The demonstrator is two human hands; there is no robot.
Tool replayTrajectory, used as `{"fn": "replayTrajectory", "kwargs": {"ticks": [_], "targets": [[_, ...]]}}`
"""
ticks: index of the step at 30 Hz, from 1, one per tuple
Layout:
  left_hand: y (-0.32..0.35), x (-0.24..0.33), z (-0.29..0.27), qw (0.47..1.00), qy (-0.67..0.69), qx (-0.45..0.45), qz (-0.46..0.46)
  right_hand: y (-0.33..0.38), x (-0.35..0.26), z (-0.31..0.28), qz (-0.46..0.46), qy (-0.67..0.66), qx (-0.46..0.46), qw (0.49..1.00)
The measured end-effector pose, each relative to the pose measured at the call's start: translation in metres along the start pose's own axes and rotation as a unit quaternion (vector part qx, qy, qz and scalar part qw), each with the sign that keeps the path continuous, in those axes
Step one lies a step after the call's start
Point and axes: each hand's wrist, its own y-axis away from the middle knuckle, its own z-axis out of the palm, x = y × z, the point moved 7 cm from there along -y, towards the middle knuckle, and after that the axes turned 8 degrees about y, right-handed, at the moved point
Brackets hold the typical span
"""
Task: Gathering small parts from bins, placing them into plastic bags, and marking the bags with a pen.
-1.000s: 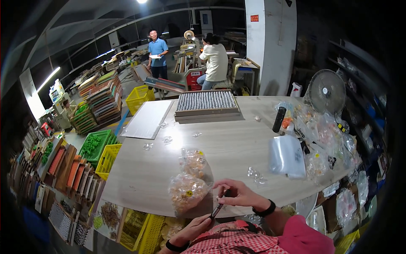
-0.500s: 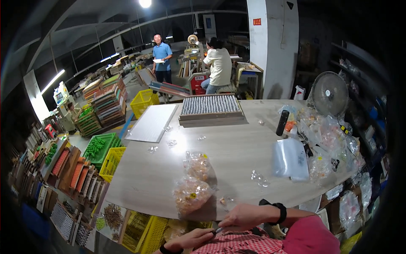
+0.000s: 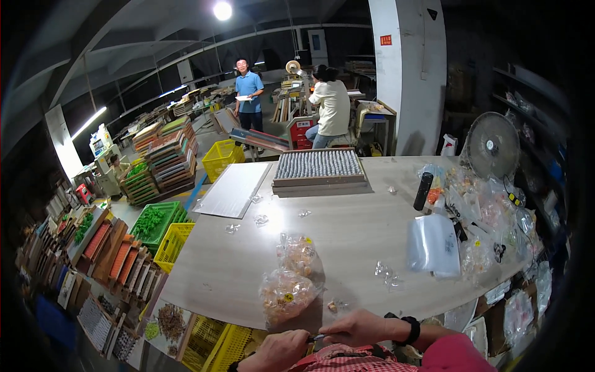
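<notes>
My left hand [image 3: 282, 351] is closed in front of the table's near edge, above my red checked clothing. Its fingers grip one end of a slim, dark, pen-like thing [image 3: 318, 338]. My right hand [image 3: 356, 327] pinches the other end; the kind of thing is too small to tell. Just beyond the left hand, a clear bag of orange and pale small items [image 3: 287, 297] sits at the table's near edge. A second such bag [image 3: 297, 253] touches it on the far side. A small crumpled clear piece with orange bits [image 3: 335, 306] lies near my right hand.
On the table [image 3: 217, 285] are a tray of grey pieces in rows [image 3: 319, 165], a white board [image 3: 232, 191], clear plastic sleeves [image 3: 432, 245], a black bottle [image 3: 423, 191], heaped plastic bags [image 3: 486, 211] and a fan [image 3: 493, 146]. Yellow crates [image 3: 217, 338] stand below. Two people are beyond.
The whole view has shifted slightly down and right. My hands have lifted a little toward the table edge, and the left fingers have curled more around the slim thing.
</notes>
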Motion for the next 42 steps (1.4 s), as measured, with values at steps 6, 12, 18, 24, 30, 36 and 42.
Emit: {"fn": "replayTrajectory", "kwargs": {"ticks": [6,12,18,24,30,36,42], "targets": [[0.002,-0.041,0.017,0.889,0.319,-0.264,-0.194,-0.002,-0.005,-0.009,-0.036,0.114,-0.024,0.993],[0.013,-0.035,0.035,0.899,0.355,-0.201,-0.16,0.002,-0.015,-0.009,-0.044,0.109,-0.03,0.993],[0.009,-0.023,0.03,0.938,0.291,-0.121,-0.144,0.014,-0.016,-0.008,-0.028,0.136,-0.028,0.99],[0.009,-0.023,0.024,0.967,0.21,-0.062,-0.132,0.01,-0.021,-0.013,-0.032,0.151,-0.026,0.988],[0.0,-0.01,0.006,0.986,0.136,-0.026,-0.089,0.008,-0.03,-0.02,-0.024,0.178,-0.028,0.983],[-0.017,0.001,-0.01,0.989,0.047,-0.135,-0.044,0.003,-0.031,-0.024,-0.037,0.139,-0.03,0.989],[-0.014,-0.02,0.005,0.866,0.402,-0.257,-0.151,0.002,-0.026,-0.017,-0.027,0.22,-0.071,0.972]]}}
